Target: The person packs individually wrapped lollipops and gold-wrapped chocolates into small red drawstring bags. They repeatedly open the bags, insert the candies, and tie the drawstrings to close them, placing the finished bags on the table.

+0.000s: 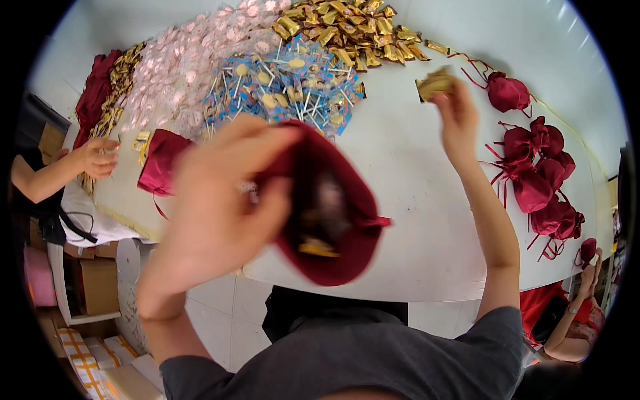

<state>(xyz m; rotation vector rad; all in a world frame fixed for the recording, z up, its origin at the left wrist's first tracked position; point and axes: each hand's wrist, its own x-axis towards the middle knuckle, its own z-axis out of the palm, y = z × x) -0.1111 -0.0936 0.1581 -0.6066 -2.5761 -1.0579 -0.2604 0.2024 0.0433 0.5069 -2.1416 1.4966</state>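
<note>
Close to the camera, my left hand (220,195) grips the rim of a dark red drawstring pouch (345,260) and tilts its mouth towards me. Inside, a yellow-and-gold wrapped piece (317,247) shows, with a pale item behind it too dim to name. My right hand (457,115), blurred, is raised over the table at the right and pinches a gold-wrapped candy (436,85); whether it is a single piece I cannot tell. Behind the pouch lies a heap of lollipops in blue-printed clear wrappers (285,85).
Gold-wrapped candies (350,30) and pink-and-clear packets (190,65) are heaped at the back of the white table (420,210). Several filled red pouches (535,185) lie at the right. Another person's hand (100,157) is at left beside a red pouch (162,157); another person's hands (590,272) hold a pouch at far right.
</note>
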